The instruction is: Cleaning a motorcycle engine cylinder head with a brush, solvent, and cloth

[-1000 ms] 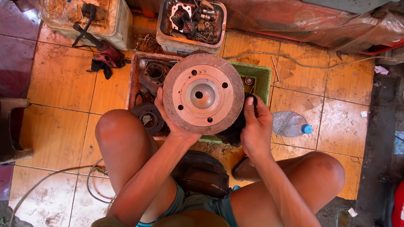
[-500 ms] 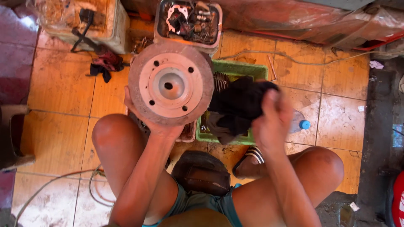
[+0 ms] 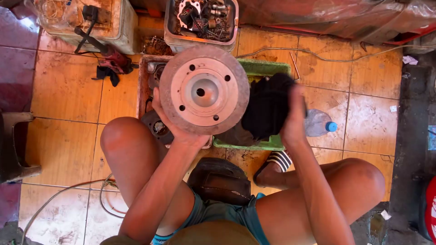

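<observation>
While the left hand [image 3: 179, 129] grips the round metal disc [image 3: 204, 90] from below at its lower rim, the disc stands on edge above the knees, flat face and central hub turned toward the camera, axis pointing at the viewer. Right hand [image 3: 293, 120] is clenched around a black rag [image 3: 268, 106], just right of the disc. Behind both: green tray [image 3: 268, 68] on the tiled floor [image 3: 68, 90]; plastic bottle [image 3: 318, 123] lies beside the right hand
</observation>
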